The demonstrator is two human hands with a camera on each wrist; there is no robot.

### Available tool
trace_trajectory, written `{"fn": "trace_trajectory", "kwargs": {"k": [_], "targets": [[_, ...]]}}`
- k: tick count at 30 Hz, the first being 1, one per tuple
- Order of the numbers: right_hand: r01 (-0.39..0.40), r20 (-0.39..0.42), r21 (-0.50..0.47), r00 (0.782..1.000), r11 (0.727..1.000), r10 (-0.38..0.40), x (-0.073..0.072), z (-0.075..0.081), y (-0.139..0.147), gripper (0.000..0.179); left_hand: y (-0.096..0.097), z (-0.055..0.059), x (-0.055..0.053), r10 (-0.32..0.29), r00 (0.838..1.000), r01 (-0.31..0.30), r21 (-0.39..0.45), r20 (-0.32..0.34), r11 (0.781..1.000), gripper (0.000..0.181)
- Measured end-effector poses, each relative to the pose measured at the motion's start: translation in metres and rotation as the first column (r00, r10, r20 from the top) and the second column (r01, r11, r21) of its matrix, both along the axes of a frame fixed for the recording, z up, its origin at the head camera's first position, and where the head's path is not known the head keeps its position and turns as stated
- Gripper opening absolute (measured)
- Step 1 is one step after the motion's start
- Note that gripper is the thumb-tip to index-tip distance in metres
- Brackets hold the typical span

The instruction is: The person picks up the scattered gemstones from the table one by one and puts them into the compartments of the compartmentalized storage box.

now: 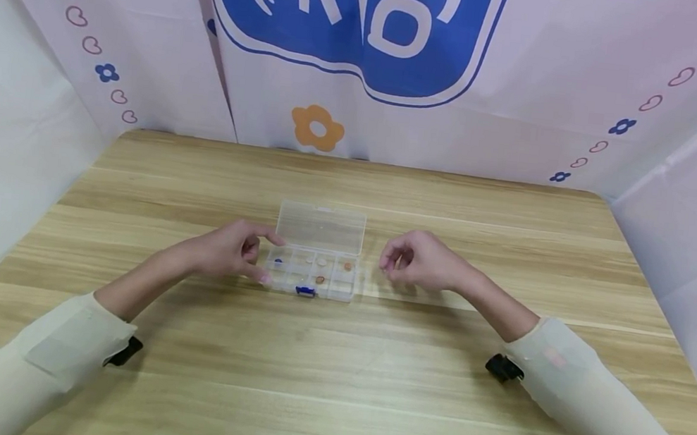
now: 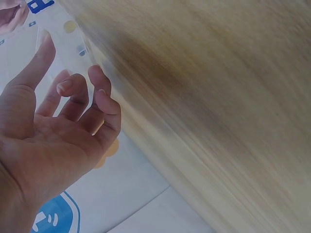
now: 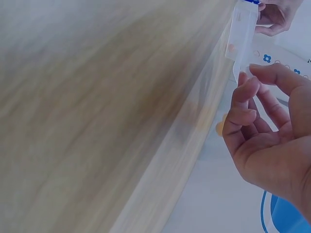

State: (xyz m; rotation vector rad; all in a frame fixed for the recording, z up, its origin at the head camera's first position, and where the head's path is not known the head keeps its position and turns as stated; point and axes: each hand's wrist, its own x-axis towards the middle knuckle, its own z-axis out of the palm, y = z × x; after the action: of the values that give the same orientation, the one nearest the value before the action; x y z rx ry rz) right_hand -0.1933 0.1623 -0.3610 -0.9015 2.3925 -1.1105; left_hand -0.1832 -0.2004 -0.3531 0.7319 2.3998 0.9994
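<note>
A clear plastic compartment box [image 1: 341, 289] stands on the table with its lid [image 1: 320, 229] tipped back. Small pieces lie in several compartments, among them a blue one [image 1: 278, 261], an orange one [image 1: 347, 266] and a brownish one [image 1: 319, 280]. At the box's left end, my left hand [image 1: 227, 249] holds it between the index finger at the back and the thumb in front. My right hand [image 1: 423, 261], just right of the box, pinches a small pale, see-through piece [image 3: 247, 73] between thumb and fingertips. Its exact shape is too small to tell.
The wooden table [image 1: 331, 386] reaches back to a printed white curtain [image 1: 458, 140]. A blue latch [image 1: 305, 291] sits at the box's front edge. Black clips [image 1: 505, 368] hang by both sleeves.
</note>
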Motion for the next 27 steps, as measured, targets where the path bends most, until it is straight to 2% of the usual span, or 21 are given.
{"fn": "trace_trajectory", "kwargs": {"k": [12, 27], "targets": [[-0.011, 0.009, -0.039, 1.0, 0.999, 0.011, 0.0, 0.004, -0.005, 0.006, 0.0, 0.001, 0.0, -0.004, 1.0, 0.004, -0.001, -0.003, 1.0, 0.063], [-0.037, -0.017, -0.06, 0.999, 0.998, 0.036, -0.001, 0.006, -0.014, 0.01, 0.0, 0.001, 0.001, 0.001, 1.0, -0.001, -0.002, 0.013, 1.0, 0.063]]}}
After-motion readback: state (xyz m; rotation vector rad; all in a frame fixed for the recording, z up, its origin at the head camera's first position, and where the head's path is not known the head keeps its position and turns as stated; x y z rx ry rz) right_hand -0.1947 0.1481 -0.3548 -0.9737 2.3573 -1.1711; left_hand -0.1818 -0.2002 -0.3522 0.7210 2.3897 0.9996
